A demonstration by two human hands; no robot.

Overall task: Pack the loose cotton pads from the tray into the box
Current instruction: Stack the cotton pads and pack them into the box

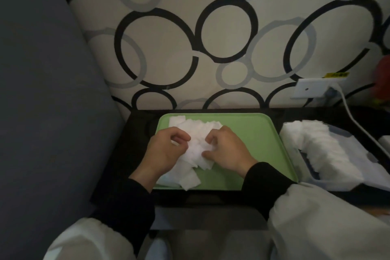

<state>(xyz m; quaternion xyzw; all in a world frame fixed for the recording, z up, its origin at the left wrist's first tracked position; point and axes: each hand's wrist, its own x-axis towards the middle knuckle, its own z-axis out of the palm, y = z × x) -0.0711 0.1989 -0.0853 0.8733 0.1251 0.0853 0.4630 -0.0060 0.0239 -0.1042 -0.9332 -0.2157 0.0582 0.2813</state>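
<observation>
A pile of loose white cotton pads (pixel 197 148) lies on the left half of a green tray (pixel 253 145). My left hand (pixel 166 150) rests on the pile's left side with fingers curled around some pads. My right hand (pixel 225 150) presses on the pile's right side, fingers bent onto the pads. To the right of the tray stands the open box (pixel 346 177), holding a curved row of packed cotton pads (pixel 320 143). A few pads (pixel 190 181) stick out toward the tray's front edge.
The tray sits on a black table (pixel 137 133) against a wall with ring patterns. A grey cushion (pixel 42 91) rises at the left. A white wall socket (pixel 312 88) with a cable (pixel 358 124) is at the back right.
</observation>
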